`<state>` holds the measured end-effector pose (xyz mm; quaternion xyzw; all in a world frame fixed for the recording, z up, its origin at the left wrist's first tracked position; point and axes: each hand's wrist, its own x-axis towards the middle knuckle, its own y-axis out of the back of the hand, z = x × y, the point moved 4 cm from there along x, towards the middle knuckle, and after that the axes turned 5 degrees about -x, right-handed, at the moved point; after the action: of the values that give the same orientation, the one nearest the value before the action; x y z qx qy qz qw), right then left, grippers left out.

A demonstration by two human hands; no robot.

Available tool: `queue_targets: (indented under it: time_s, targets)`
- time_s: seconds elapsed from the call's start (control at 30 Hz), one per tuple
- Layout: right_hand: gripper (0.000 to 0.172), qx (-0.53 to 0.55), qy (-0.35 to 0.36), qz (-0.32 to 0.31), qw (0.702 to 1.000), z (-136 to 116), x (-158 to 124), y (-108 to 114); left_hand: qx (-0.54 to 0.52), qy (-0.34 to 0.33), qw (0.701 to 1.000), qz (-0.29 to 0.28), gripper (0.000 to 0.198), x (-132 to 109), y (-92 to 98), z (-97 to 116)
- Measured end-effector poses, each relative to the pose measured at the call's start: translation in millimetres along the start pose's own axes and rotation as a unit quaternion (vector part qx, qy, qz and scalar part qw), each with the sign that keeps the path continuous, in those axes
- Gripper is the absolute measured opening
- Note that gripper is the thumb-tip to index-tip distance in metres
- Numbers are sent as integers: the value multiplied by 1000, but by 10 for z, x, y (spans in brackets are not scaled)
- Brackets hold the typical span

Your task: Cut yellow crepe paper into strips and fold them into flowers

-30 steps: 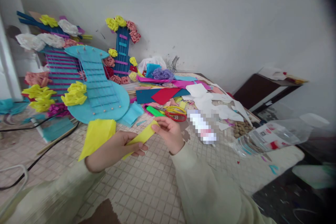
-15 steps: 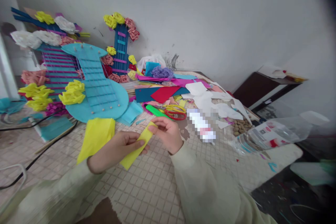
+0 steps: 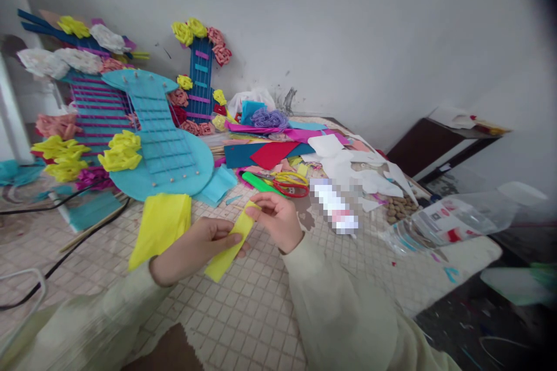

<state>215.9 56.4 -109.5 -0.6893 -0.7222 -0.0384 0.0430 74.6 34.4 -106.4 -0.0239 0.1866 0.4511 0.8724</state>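
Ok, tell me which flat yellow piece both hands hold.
The narrow yellow strip, gripped by the left hand and pinched at its far end by the right hand; the wider yellow piece lies on the tabletop.

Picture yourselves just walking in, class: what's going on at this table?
Someone is holding a narrow yellow strip at a slant in both hands. The left hand grips it near the middle, and the right hand pinches its upper end. Larger yellow sheets lie on the table near the left wrist. Red-handled scissors lie beyond the right hand, untouched.
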Motion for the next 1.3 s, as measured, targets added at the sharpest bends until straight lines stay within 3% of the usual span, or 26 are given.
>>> queue_targets:
  time_s: [0.13,0.27,0.43,0.7,1.3]
  targets:
    - [33,54,-61,-10,997,47,8,-22,12,7,1000,10,30,11,22,-9]
    - [28,61,-118,-60,989,126,5,-71,20,-10,999,27,28,24,52,8]
    - [24,26,-68,-39,997,89,6,-45,5,-1,1000,24,28,36,43,-23]
    - [22,-27,-57,12,998,51,-14,-7,-29,-1,1000,9,25,33,13,-54]
    - [14,19,-42,37,998,29,-24,-12,-47,20,999,9,26,31,-38,-61]
